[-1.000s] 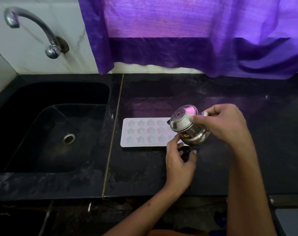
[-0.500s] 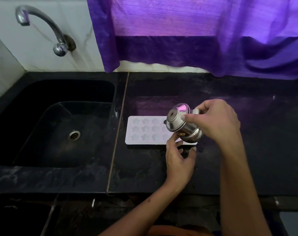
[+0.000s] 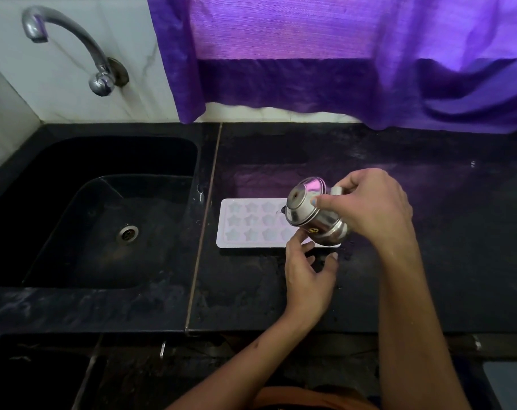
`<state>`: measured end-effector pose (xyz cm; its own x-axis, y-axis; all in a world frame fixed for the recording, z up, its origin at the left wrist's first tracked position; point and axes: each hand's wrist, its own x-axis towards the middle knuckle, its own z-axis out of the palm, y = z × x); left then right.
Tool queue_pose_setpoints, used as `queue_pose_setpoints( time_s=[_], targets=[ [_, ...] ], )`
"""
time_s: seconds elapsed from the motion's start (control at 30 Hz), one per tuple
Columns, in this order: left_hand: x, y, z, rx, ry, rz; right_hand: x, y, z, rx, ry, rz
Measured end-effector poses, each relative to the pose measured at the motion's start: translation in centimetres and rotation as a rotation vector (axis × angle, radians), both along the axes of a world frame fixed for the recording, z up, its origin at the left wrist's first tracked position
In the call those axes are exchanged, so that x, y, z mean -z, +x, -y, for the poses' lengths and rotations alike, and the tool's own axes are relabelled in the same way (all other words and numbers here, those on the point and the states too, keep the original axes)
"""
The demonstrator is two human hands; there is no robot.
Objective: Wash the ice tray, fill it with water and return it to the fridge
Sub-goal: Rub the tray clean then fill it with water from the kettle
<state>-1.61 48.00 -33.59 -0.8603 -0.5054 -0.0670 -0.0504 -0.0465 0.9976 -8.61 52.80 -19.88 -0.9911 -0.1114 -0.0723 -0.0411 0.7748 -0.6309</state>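
We see a black stone counter [image 3: 399, 276] with a thin seam running front to back beside a black sink [image 3: 103, 232] set into its left part, a metal drain [image 3: 127, 233] in the basin floor. A curved chrome tap [image 3: 74, 48] juts from the pale marble wall [image 3: 139, 69]. A purple curtain [image 3: 340, 54] hangs behind the counter, glowing with daylight and casting a violet sheen on the stone.

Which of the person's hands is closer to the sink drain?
Left. The left hand rests at the ice tray's near edge; the right hand, tilting the steel kettle, is farther from the drain.
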Motion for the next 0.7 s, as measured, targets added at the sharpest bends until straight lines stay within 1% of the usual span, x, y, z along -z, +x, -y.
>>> queue_pose_setpoints(
  time_s=[0.23,0.33,0.7],
  targets=[
    [-0.7,0.6,0.3,-0.001,-0.051,-0.058,0.1,-0.3,-0.4,0.024,-0.108,0.018],
    [-0.9,0.8,0.4,-0.002,-0.063,-0.054,0.0,-0.3,-0.2,0.022,-0.136,0.028],
    [-0.4,0.8,1.4,-0.029,-0.048,-0.02,0.0,0.3,1.9,-0.091,-0.026,0.011]
  ],
)
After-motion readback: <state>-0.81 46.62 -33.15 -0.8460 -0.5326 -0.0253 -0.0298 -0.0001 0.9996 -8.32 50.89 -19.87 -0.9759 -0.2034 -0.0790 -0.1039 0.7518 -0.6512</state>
